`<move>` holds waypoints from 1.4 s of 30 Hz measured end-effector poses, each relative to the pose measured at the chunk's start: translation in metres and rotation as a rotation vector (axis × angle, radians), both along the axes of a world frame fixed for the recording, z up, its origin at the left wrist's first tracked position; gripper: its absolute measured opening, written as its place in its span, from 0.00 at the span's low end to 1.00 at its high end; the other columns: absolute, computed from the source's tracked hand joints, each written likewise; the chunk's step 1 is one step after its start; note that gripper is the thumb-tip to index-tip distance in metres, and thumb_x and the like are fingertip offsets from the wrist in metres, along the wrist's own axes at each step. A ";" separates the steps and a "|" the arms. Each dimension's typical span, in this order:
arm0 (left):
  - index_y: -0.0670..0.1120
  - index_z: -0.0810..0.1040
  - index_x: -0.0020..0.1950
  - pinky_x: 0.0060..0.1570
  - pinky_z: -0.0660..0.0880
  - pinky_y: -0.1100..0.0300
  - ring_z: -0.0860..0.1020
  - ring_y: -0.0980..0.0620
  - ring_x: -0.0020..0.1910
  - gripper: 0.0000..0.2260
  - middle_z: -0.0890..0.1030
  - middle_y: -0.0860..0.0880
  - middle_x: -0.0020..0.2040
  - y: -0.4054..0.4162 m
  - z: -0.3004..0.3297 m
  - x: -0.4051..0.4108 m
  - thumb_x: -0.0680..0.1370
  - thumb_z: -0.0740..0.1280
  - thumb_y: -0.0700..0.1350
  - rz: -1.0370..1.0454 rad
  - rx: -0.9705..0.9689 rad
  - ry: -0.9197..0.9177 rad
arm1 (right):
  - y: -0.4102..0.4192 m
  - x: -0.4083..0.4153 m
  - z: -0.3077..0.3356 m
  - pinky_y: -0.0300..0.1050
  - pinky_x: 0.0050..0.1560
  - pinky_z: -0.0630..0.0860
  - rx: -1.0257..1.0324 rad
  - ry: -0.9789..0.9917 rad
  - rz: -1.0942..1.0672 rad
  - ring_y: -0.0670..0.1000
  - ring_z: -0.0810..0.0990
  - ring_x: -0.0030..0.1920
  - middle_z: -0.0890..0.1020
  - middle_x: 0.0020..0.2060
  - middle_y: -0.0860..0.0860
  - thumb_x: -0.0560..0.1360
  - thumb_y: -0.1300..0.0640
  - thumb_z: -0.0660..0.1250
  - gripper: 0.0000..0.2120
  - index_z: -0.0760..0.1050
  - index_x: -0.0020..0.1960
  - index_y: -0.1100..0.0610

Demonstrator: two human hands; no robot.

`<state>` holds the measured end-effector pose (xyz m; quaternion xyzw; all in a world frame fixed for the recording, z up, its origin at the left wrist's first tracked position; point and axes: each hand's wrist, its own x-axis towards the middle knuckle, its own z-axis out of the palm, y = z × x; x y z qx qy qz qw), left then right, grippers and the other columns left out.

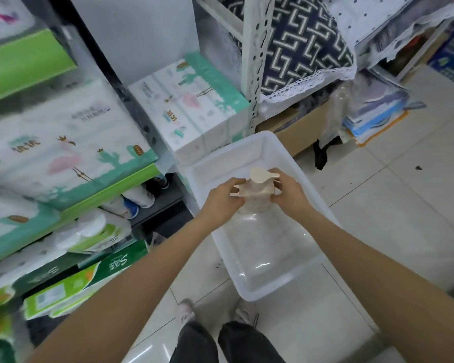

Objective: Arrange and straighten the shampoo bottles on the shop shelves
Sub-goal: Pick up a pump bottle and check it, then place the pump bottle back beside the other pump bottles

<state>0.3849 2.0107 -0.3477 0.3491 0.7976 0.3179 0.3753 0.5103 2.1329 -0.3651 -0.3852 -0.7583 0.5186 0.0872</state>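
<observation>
Beige pump bottle (254,196), over the clear tub (294,284) on the floor: being pinched by left hand (222,203) and right hand (288,195), fingers curled round its sides. Advisable: keeping it upright, pump facing forward, lifting clear toward the shelf (131,184).

Upright beige pump bottle (254,193), cream pump head on top, above a clear plastic bin (278,260)

The bottle (254,196) is pale beige with a cream pump. The tub (278,289) is clear white. At ten o'clock, tissue packs (63,142) are white with pink flamingos and teal cacti. At one o'clock, a cushion (299,40) shows a navy-and-white geometric pattern with lace edging.
</observation>
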 end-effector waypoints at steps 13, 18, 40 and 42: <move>0.48 0.73 0.61 0.36 0.69 0.65 0.76 0.49 0.51 0.11 0.80 0.45 0.54 -0.004 0.009 -0.001 0.79 0.62 0.45 0.103 0.010 0.062 | -0.022 0.018 0.010 0.44 0.47 0.72 0.138 -0.294 -0.120 0.54 0.77 0.50 0.77 0.55 0.56 0.74 0.57 0.69 0.19 0.69 0.62 0.59; 0.49 0.76 0.55 0.47 0.75 0.56 0.78 0.50 0.47 0.08 0.81 0.49 0.50 -0.029 0.035 -0.011 0.77 0.63 0.47 0.140 0.008 0.193 | -0.044 0.011 0.040 0.46 0.45 0.73 0.229 -0.377 0.066 0.55 0.77 0.52 0.79 0.53 0.53 0.76 0.55 0.64 0.16 0.70 0.62 0.57; 0.53 0.77 0.58 0.48 0.76 0.55 0.79 0.49 0.49 0.12 0.81 0.50 0.51 -0.439 0.170 -0.110 0.77 0.64 0.54 0.466 -0.038 0.474 | -0.369 -0.175 0.193 0.46 0.50 0.75 0.546 -0.184 0.769 0.54 0.78 0.52 0.79 0.55 0.54 0.77 0.50 0.64 0.19 0.70 0.66 0.55; 0.53 0.77 0.56 0.48 0.77 0.53 0.79 0.49 0.48 0.11 0.80 0.50 0.49 -0.490 0.180 -0.122 0.77 0.64 0.54 0.492 -0.013 0.473 | -0.416 -0.191 0.204 0.49 0.52 0.77 0.553 -0.151 0.777 0.54 0.79 0.50 0.80 0.53 0.54 0.77 0.49 0.64 0.18 0.71 0.64 0.54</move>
